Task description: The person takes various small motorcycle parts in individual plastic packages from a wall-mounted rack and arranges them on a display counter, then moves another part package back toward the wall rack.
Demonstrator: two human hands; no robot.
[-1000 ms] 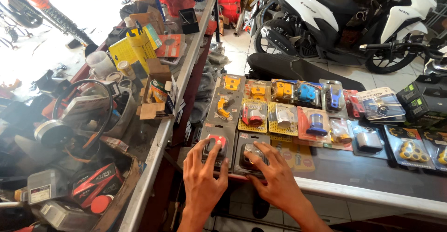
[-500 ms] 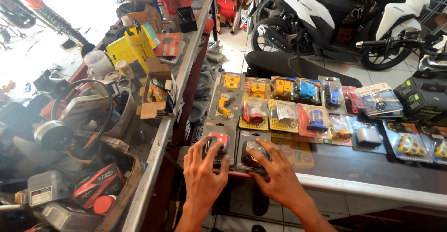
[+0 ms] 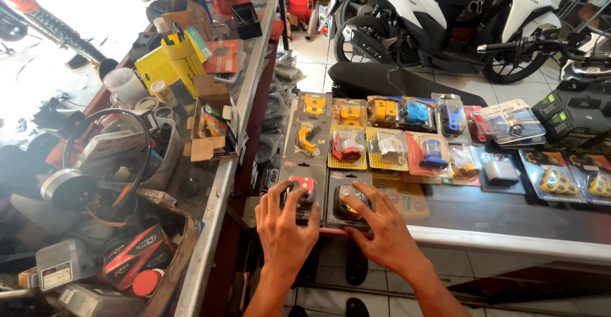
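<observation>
Clutter fills the metal-edged side bench (image 3: pixel 210 228) at far left, with a yellow cardboard box (image 3: pixel 167 65) among loose parts, well apart from the dark glass-topped surface (image 3: pixel 484 212) that serves as landmark here. At that surface's near left corner, the left hand (image 3: pixel 286 231) lies spread over a grey blister pack holding a red part (image 3: pixel 301 186), fingers (image 3: pixel 294 196) wide and pressing on it rather than closed around it. Just beside it to the right, the right hand (image 3: pixel 382 237) rests splayed on a second grey blister pack with a dark and orange part (image 3: pixel 349 201), also flat and not gripping. Both packs sit at the surface's front edge; judged from this, the packs are being squared into line, and any next move would call for light sliding pressure. Further right along the surface lie rows of coloured carded parts (image 3: pixel 420 148), with a white scooter (image 3: pixel 445 11) beyond.
</observation>
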